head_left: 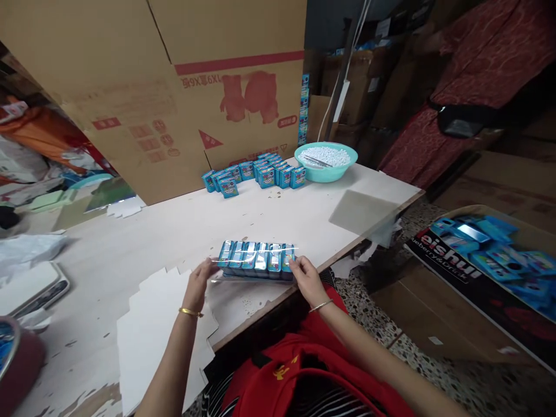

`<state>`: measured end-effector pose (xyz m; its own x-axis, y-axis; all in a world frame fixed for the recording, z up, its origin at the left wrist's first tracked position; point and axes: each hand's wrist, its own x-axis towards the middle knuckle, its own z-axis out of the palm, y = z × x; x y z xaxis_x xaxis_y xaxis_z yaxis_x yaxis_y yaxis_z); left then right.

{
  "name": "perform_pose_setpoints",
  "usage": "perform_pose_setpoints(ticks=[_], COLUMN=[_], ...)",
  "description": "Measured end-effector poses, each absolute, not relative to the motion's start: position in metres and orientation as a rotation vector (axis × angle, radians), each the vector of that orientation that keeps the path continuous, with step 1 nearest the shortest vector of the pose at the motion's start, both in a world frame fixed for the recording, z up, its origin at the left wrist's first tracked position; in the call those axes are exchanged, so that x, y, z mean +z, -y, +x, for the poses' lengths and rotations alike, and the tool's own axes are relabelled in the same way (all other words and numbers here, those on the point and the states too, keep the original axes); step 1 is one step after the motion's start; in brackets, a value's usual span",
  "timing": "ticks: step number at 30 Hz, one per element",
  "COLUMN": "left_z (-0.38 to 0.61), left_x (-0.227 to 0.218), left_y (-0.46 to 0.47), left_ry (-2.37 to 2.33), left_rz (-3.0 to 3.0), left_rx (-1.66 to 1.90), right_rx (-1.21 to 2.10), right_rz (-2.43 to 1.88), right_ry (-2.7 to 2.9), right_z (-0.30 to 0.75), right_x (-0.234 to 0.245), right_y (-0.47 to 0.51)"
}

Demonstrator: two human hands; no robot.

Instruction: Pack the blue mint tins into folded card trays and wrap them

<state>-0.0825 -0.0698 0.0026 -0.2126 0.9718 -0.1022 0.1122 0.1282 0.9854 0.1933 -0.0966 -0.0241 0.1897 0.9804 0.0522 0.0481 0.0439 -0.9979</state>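
A row of several small blue boxes lies near the front edge of the white table, with clear plastic film over it. My left hand pinches the film at the row's left end. At the right end my right hand grips the film and the last box. Both hands have their fingers closed on the wrap. Flat white die-cut cardboard sheets lie just left of the row, under my left forearm.
More blue boxes stand at the table's back beside a teal bowl of white pellets. A big cardboard box walls the back. A carton of blue boxes sits on the floor right. A scale is far left.
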Motion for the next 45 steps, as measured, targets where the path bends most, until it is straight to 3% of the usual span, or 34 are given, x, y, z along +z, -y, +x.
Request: perform_pose_setpoints(ticks=[7,39,45], left_z=[-0.071,-0.049,-0.049], left_x=[-0.001,0.009,0.011], left_y=[0.083,0.077,0.072], left_ry=[-1.338,-1.415,-1.467], left_rz=[1.17,1.219,1.096], left_rx=[1.182,1.039,1.158], right_rx=[1.117,1.271,1.323], right_rz=[-1.218,-1.19,-1.206], right_ry=[0.973,0.82,0.662], right_z=[0.201,0.23,0.237], right_x=[-0.037,-0.022,-0.019], right_y=[0.086,0.063,0.068])
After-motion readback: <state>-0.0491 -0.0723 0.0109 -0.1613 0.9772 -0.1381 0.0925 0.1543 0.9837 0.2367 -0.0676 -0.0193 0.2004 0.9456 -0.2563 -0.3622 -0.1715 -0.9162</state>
